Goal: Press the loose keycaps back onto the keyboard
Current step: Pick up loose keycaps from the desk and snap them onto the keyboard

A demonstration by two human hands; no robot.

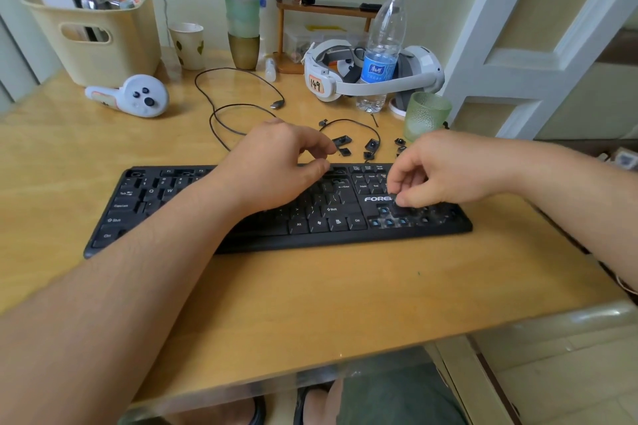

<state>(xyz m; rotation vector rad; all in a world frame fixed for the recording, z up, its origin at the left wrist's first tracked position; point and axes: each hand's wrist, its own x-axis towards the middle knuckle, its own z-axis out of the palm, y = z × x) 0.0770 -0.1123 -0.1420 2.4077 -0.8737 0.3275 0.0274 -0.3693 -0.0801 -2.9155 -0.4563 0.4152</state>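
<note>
Keyboard (276, 214) near-centre on counter (310, 304); numpad mostly bare. R hand (445, 172) fingers pinch keycap (400, 207) onto numpad. L hand (276, 162) fingers loosely curled, apparently empty. Loose keycaps (355, 147) left, far side.

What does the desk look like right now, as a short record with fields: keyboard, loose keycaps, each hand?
keyboard: black, flat on the wooden desk, bare switches showing at its right end
loose keycaps: scattered on the desk just behind the keyboard
right hand: fingertips pinch a keycap over the bare switch area
left hand: hovers over the keyboard's middle, fingers loosely curled, holding nothing visible
</note>
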